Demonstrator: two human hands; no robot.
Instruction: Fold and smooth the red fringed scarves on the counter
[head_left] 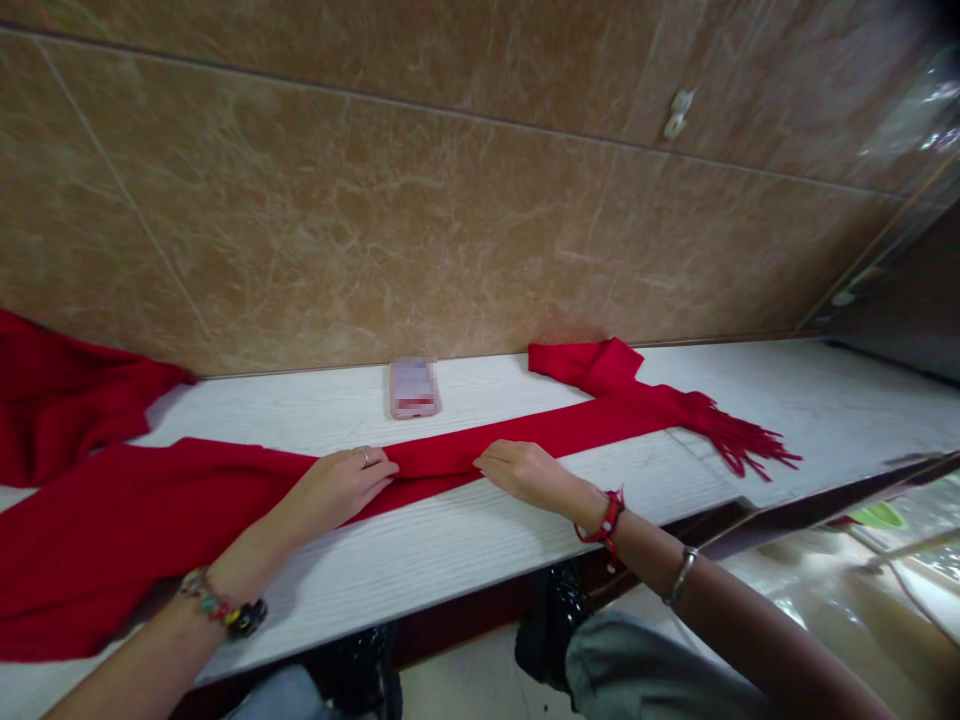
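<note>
Nearest to the person, across the white surface [427, 550], lies the red scarf [585, 425], broad at the left and narrowed into a folded band toward the right. The left hand [337, 490] has its fingers closed on the fold, and the right hand [529, 475] pinches the near edge, a little apart from it; how much cloth is between the fingertips, I cannot tell well, because the view is somewhat blurred. This cloth looks soft, light and quite limp, so it should crease easily and the layers may slide. It is better held by both long edges, with gentle pinches, and not by the loose fringe [739, 440]. Farther back, a phone [414, 388] lies just beside the scarf, before the brown wall [375, 220].
</note>
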